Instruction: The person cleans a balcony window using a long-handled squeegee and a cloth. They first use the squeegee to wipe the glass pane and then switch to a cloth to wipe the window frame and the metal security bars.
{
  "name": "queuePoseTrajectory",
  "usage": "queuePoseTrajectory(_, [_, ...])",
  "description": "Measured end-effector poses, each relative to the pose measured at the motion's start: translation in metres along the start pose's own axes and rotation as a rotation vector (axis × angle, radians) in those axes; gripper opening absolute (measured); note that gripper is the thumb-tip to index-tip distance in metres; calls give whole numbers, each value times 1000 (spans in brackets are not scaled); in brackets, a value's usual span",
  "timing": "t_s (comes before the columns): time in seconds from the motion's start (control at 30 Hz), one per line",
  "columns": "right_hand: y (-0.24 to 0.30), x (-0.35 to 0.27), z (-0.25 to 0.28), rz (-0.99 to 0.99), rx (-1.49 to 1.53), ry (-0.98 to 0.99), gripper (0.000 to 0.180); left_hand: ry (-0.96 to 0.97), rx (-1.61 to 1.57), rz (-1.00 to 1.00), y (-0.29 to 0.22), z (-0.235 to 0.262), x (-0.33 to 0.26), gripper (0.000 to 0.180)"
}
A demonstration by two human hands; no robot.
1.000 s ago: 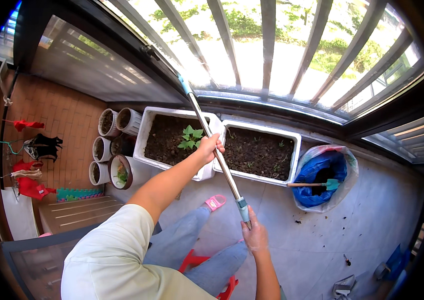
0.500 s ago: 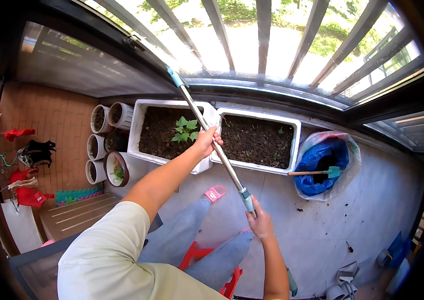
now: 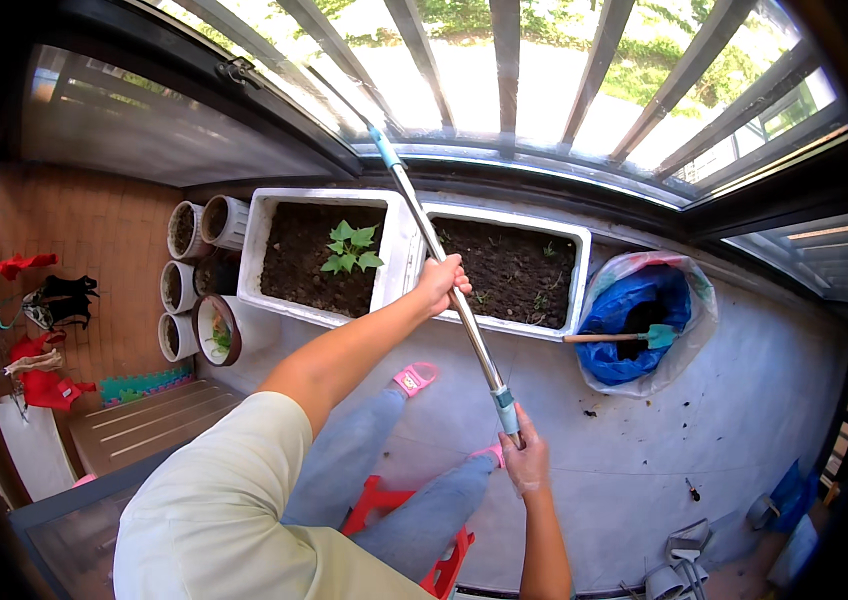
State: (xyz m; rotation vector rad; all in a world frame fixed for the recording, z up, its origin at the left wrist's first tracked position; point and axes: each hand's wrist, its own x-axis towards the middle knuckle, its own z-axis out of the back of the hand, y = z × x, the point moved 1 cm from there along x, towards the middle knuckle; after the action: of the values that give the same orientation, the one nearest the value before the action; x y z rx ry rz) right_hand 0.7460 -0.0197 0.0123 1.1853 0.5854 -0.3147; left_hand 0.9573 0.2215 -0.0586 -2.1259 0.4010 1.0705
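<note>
Both my hands grip a window squeegee (image 3: 424, 225) with a long metal pole and light blue fittings. Its thin dark head lies against the window glass (image 3: 464, 100), at the upper left. My left hand (image 3: 441, 285) is wrapped round the middle of the pole, above the joint between two white planter boxes. Lower and to the right, my right hand (image 3: 527, 460) closes on the pole's near end, below a blue collar. Beneath the pole are the left planter (image 3: 253, 245), with a leafy green plant (image 3: 351, 248) in dark soil, and the right planter (image 3: 582, 275), with small sprouts.
Several white pots (image 3: 178, 287) cluster left of the planters. At right, a blue plastic bag (image 3: 609, 362) in a pale outer bag holds soil, with a hand trowel (image 3: 656, 337) across it. A red stool (image 3: 382, 498) is under me. A dustpan (image 3: 688, 540) stands lower right.
The squeegee's upper end has slid right along the window, and its dark head now shows more plainly against the glass. Both hands keep their hold. The whole view has shifted slightly.
</note>
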Motion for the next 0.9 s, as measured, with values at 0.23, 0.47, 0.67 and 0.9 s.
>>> queuePoseTrajectory(0.23, [-32, -42, 46, -73, 100, -52, 58, 62, 106, 59, 64, -61, -18, 24])
queuePoseTrajectory(0.47, [-29, -72, 85, -123, 296, -145, 55, 91, 206, 102, 114, -112, -32, 22])
queuePoseTrajectory(0.67, [-61, -90, 103, -133, 390, -165, 58, 104, 336, 93, 153, -147, -38, 21])
queuePoseTrajectory(0.9, [-97, -94, 103, -72, 454, -196, 58, 36, 489, 65, 179, -158, -34, 20])
